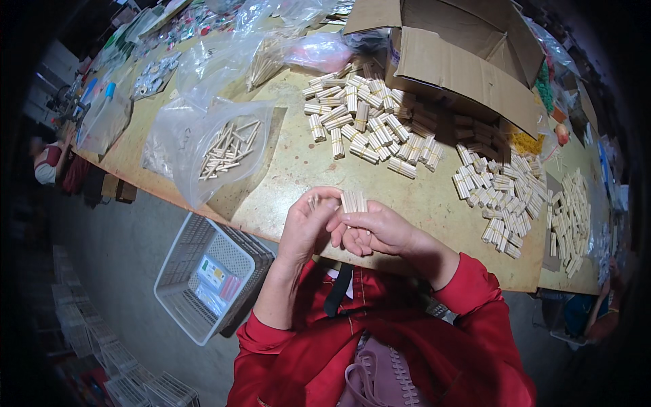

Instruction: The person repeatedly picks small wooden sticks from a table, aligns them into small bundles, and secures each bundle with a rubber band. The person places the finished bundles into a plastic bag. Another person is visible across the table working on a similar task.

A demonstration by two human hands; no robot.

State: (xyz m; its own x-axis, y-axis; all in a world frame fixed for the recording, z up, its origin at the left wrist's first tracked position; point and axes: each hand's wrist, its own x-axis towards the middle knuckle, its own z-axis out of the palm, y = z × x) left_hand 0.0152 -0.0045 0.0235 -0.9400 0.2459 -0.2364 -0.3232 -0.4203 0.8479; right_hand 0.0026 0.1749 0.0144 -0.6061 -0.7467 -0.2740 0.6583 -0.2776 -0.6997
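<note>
Pinched under the thumb of the right hand (385,227), a flat row of pale sticks (353,201) stands fanned side by side, its upper ends clear of the fingers; I read that grip as light but closed. On the other side, the left hand (304,220) has its fingers curled together around a few more sticks (313,201), only their tips showing to me. Both hands meet over the near edge of the table (288,159), with the row between them. From my seat, the step looks like counting or gathering sticks into one bundle, since the finished bundles (380,115) beyond are bound with thin yellow bands, and a second heap of bundles (502,197) lies to the right. Loose sticks (229,150) wait inside the clear plastic bag (190,178) at left. Next, I judge, the row wants bringing up to number, its ends squared and a band slipped round it, without the right thumb letting the outer sticks splay. Whether a band is already on any finger, I cannot tell.
</note>
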